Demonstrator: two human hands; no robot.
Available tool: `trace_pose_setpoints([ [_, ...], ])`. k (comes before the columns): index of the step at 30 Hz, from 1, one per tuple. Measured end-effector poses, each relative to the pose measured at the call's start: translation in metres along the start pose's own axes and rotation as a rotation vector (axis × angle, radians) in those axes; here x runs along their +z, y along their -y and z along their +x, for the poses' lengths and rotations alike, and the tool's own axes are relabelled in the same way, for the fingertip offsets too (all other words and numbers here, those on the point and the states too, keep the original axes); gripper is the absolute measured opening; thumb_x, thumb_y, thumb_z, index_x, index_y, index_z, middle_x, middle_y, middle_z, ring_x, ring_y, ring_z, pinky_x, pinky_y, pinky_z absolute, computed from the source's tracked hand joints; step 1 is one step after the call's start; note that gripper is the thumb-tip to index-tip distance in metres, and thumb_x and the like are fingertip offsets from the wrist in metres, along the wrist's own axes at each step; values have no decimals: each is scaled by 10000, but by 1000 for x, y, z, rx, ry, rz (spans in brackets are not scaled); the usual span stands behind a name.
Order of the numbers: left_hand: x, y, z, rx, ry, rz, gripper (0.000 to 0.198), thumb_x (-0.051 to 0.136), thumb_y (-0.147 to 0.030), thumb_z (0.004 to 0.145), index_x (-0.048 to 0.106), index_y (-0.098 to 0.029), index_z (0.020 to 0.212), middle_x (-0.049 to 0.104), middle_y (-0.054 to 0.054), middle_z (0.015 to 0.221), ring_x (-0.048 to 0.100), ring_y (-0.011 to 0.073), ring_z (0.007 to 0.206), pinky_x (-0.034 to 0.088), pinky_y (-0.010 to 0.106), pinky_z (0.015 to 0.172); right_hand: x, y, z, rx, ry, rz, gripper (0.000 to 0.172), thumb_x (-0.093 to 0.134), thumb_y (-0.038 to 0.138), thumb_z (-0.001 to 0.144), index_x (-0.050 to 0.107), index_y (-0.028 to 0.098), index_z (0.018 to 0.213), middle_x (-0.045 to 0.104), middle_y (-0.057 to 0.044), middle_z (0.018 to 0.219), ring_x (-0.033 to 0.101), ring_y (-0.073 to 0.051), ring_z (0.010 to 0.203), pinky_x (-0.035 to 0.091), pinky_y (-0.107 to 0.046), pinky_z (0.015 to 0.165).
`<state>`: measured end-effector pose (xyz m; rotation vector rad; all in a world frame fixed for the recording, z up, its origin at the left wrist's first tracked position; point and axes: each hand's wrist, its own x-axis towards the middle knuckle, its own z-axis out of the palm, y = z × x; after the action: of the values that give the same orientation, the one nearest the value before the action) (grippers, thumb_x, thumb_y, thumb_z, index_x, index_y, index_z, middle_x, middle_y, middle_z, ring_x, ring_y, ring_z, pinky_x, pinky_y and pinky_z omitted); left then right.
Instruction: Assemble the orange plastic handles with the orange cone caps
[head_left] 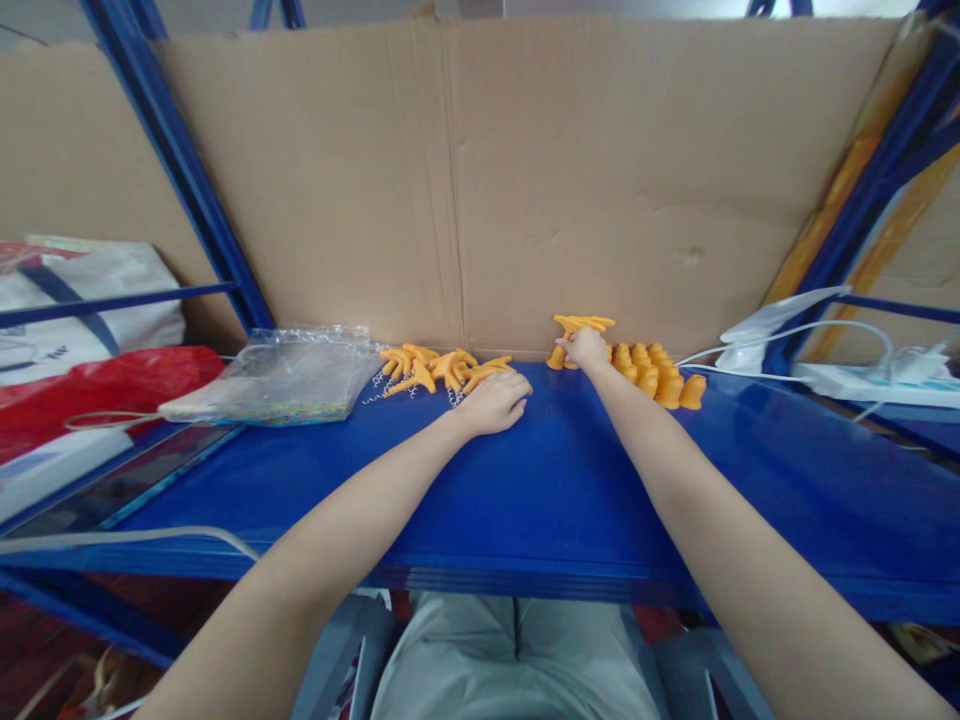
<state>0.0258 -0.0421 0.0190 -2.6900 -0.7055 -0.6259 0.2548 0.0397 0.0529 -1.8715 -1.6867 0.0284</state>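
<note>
My right hand (589,348) is at the back of the blue shelf, its fingers closed round an orange plastic hand figure (583,322). The figure's finger-like top shows above my hand; an orange base shows beside my fingers, and the grip itself is partly hidden. To the left, my left hand (495,402) rests palm down on the shelf with its fingers stretched out and holds nothing. Its fingertips lie close to a pile of orange hand-shaped pieces (420,370) with small metal chains. Right of my right hand, orange bell-shaped bases (646,375) stand upright in rows.
Clear plastic bags (300,375) lie in a stack left of the pile. A red bag (172,375) and a white bag (142,290) are farther left. A power strip (877,383) with white cables lies at the right. Cardboard (600,180) closes off the back.
</note>
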Motion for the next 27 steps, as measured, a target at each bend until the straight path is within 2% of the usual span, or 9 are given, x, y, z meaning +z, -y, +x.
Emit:
trace_pose_setpoints([
  [3, 0, 1, 0, 4, 1, -8, 196, 468, -175, 903, 655, -188, 963, 681, 85, 991, 639, 233, 971, 532, 429, 912, -3, 3, -4, 89, 32, -4, 319, 546, 368, 954, 768, 161, 1051, 767, -102, 852, 736, -231, 869, 545, -338, 832],
  [7, 0, 0, 0, 1, -4, -8, 198, 465, -171, 897, 651, -186, 964, 681, 89, 993, 638, 238, 967, 533, 435, 909, -5, 12, -10, 30, 10, -60, 309, 548, 367, 961, 780, 175, 1034, 771, -104, 852, 732, -239, 941, 532, -329, 869],
  [11, -2, -2, 0, -8, 22, 14, 200, 455, -172, 901, 646, -173, 963, 680, 102, 983, 637, 246, 962, 529, 423, 904, -4, 22, -11, -15, 1, -108, 311, 562, 369, 963, 767, 160, 1067, 773, -139, 949, 697, -262, 1078, 518, -343, 920],
  [15, -4, -3, 0, -6, 37, 29, 190, 463, -171, 899, 643, -171, 960, 676, 105, 974, 636, 250, 968, 526, 417, 903, 0, 30, -9, 29, -30, -137, 365, 571, 388, 963, 733, 107, 1130, 741, -201, 1104, 662, -282, 1162, 501, -362, 960],
  [18, -4, -3, 0, 2, 27, 39, 191, 463, -160, 896, 642, -181, 957, 679, 94, 975, 641, 245, 966, 533, 413, 893, 3, 32, -8, 74, -43, -137, 375, 566, 374, 967, 713, 96, 1172, 709, -223, 1188, 653, -285, 1182, 504, -358, 958],
  [27, -2, -2, 0, 4, 15, 29, 186, 468, -165, 898, 644, -186, 954, 679, 84, 969, 646, 235, 950, 535, 408, 897, 2, 26, -10, 60, -12, -170, 423, 583, 386, 957, 677, 80, 1233, 707, -228, 1188, 667, -287, 1158, 524, -341, 922],
])
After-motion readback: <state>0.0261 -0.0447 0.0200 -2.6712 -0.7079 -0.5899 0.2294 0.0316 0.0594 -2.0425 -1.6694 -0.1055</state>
